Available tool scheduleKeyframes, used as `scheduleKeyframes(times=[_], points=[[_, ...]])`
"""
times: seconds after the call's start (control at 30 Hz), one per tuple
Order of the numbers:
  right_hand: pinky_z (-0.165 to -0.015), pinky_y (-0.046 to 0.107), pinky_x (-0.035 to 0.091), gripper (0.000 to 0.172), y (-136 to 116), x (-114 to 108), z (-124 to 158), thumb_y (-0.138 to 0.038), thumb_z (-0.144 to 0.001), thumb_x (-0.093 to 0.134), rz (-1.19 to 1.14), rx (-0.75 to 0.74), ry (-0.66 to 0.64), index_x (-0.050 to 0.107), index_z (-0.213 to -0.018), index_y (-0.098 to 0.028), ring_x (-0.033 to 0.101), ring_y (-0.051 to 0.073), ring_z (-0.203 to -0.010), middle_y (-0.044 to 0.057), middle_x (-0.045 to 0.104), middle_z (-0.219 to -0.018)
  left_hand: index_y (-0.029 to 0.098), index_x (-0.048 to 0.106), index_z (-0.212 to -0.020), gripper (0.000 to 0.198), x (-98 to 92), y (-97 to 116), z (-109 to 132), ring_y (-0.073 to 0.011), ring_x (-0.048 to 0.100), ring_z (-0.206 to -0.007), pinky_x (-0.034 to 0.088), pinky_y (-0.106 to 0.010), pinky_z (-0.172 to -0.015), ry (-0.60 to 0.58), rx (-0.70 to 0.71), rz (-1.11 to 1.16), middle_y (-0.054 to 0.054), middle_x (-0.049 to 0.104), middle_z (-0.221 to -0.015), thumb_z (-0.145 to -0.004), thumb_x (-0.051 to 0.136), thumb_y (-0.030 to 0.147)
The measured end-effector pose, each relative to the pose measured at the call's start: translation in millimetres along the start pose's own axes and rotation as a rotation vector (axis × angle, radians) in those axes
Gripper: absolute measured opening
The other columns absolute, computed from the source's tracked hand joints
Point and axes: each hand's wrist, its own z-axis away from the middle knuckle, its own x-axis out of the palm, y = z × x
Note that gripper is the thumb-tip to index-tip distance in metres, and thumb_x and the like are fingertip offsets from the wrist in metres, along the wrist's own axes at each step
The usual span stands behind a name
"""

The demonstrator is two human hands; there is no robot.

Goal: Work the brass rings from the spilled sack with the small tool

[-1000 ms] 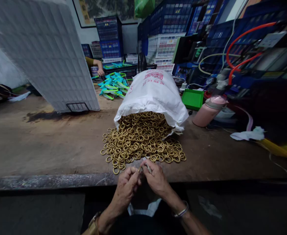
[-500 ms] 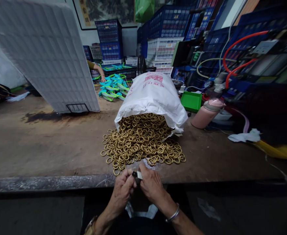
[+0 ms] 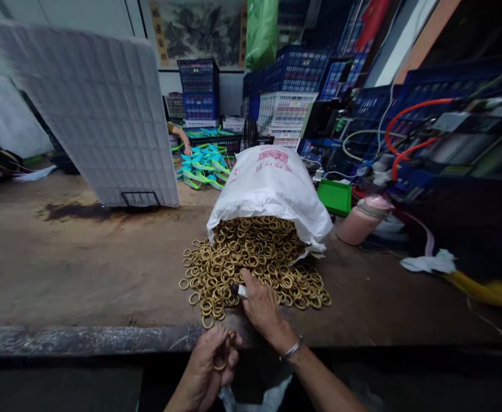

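My left hand (image 3: 210, 363) is below the table's front edge, its fingers curled round brass-coloured rings (image 3: 220, 365); a ring shows at the palm and part of another at the fingertips. My right hand (image 3: 263, 306) is over the near side of the heap of rings (image 3: 251, 252), palm down, thumb and forefinger apart. At its thumb side is a small white piece with a black end (image 3: 239, 290), seemingly a wrapping on the thumb. The other fingers of this hand are hidden. The heap spills from the mouth of a white woven sack (image 3: 272, 183) lying on the table.
On the wooden table (image 3: 83, 274) a white ribbed panel (image 3: 105, 114) stands at left. A co-worker's hand (image 3: 187, 149) is by turquoise and green pieces (image 3: 203, 166). At right are a green tray (image 3: 334, 196), a pink bottle (image 3: 362, 220) and a machine with red hoses (image 3: 399, 117).
My hands were together at the table edge. My right hand has moved forward to the rings; my left has dropped back, with rings now visible in it. The view has tilted up.
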Motion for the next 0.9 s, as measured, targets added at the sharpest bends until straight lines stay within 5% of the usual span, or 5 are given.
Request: scheduleKeyframes(times=[0.17,0.3,0.43,0.67,0.9], points=[[-0.059,0.025,0.027,0.036,0.7,4.8,-8.3,-0.003,-0.071,0.039,-0.002,0.040,-0.019,0.053,-0.096,-0.024,0.056,0.014,-0.069,0.002,0.063,-0.085,0.016,0.056,-0.078,0.023,-4.6,2.9,-4.4,-0.0073,0.049,-0.046,0.025,-0.016,-0.039,0.016,-0.061,0.154,-0.001,0.057,-0.063,-0.067,0.066,0.034],[-0.059,0.023,0.027,0.033,9.7,6.9,-9.5,-0.001,-0.067,0.040,-0.147,0.008,0.043,0.054,-0.089,-0.022,0.054,0.013,-0.069,0.001,0.062,-0.079,0.014,0.055,-0.063,0.027,-8.3,4.1,-11.4,-0.0085,0.050,-0.050,0.028,-0.016,-0.039,-0.035,-0.107,0.198,-0.001,0.055,-0.063,-0.064,0.068,0.037],[-0.056,0.021,0.029,0.012,13.9,3.2,-5.4,-0.017,-0.079,0.041,-0.424,-0.013,0.023,0.052,-0.078,-0.021,0.048,0.011,-0.061,-0.002,0.055,-0.067,0.014,0.053,-0.065,0.028,-5.5,7.5,-22.6,-0.0096,0.051,-0.054,0.033,-0.017,-0.040,-0.004,0.036,0.040,-0.001,0.055,-0.066,-0.063,0.069,0.038],[-0.050,0.019,0.029,0.031,9.2,-11.1,18.8,-0.041,-0.084,0.038,-0.820,0.016,-0.232,0.043,-0.063,-0.019,0.037,0.009,-0.054,-0.006,0.041,-0.056,0.017,0.053,-0.093,0.033,3.0,6.4,-38.3,-0.0056,0.037,-0.038,0.030,-0.016,-0.036,0.086,0.345,-0.403,0.008,0.046,-0.051,-0.071,0.059,0.042],[-0.051,0.020,0.032,0.038,10.6,0.0,32.9,-0.048,-0.084,0.037,-1.037,0.125,-0.280,0.043,-0.060,-0.019,0.039,0.008,-0.051,-0.005,0.041,-0.054,0.016,0.055,-0.071,0.016,11.9,3.9,-32.9,-0.0117,0.052,-0.057,0.041,-0.022,-0.056,0.053,0.488,-0.570,0.001,0.056,-0.061,-0.074,0.057,0.032]])
